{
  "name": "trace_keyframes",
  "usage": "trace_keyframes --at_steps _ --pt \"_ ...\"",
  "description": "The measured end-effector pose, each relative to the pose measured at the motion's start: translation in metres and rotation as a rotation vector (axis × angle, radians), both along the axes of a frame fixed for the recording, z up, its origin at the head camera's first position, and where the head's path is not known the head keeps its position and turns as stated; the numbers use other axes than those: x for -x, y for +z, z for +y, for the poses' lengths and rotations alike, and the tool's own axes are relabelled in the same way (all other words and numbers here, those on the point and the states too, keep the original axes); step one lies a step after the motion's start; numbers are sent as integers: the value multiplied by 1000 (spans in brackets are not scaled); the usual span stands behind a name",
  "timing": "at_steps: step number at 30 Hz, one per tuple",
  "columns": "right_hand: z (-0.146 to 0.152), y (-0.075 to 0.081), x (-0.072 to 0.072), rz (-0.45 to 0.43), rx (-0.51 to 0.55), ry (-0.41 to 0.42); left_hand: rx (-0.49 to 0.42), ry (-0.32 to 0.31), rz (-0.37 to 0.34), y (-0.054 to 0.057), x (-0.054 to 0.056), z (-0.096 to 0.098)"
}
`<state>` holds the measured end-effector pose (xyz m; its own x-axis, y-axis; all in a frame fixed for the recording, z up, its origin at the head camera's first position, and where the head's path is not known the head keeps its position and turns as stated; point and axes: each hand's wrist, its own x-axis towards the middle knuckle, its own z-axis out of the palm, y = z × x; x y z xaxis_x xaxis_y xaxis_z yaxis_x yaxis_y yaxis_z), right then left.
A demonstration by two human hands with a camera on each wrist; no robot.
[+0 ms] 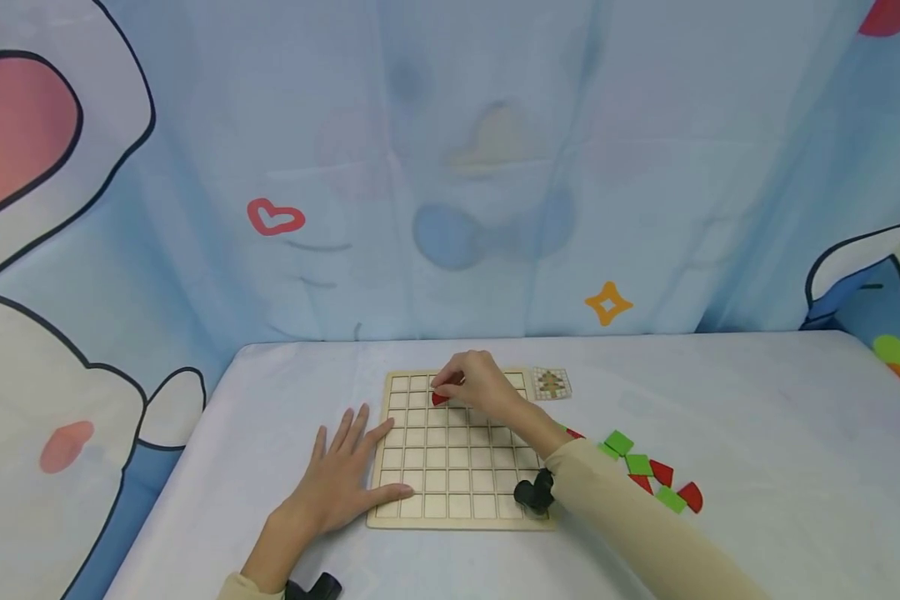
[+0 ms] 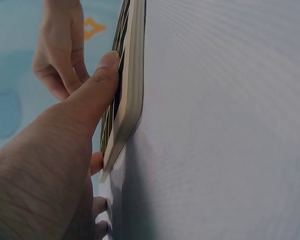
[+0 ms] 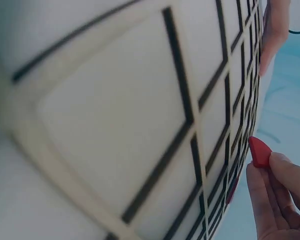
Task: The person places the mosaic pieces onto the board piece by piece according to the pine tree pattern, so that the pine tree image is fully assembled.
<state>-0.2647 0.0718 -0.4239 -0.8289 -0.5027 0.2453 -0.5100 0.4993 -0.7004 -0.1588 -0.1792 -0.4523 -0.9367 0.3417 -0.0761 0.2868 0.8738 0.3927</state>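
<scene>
A wooden grid board point(image 1: 416, 504) lies on the white cloth. My right hand point(image 1: 476, 387) pinches a red quarter-round tile point(image 3: 260, 152) between thumb and fingers, over the upper part of the grid. Past it in the right wrist view, a sliver of another red tile point(image 3: 232, 190) shows on the board. My left hand point(image 1: 342, 479) lies spread at the board's left side. Its thumb rests on the board's frame, the index fingertip is at the left edge, and the other fingers reach onto the cloth.
Loose green tiles point(image 1: 639, 464) and red tiles point(image 1: 691, 497) lie to the right of the board, partly behind the right sleeve point(image 1: 607, 500). A small pattern card point(image 1: 552, 383) sits at the board's upper right corner. A patterned blue curtain point(image 1: 480, 292) hangs behind the table.
</scene>
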Motion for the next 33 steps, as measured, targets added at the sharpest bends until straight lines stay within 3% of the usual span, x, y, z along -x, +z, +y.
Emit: trace_keyframes --at_steps 7,22,33 --pt "-6 -3 0 16 -55 11 -5 3 -12 -1 0 -1" --pt "-18 10 -4 25 -292 40 2 -3 -12 -1 0 -2" --pt "-17 9 -6 54 -295 58 -5 -4 -6 0 0 0"
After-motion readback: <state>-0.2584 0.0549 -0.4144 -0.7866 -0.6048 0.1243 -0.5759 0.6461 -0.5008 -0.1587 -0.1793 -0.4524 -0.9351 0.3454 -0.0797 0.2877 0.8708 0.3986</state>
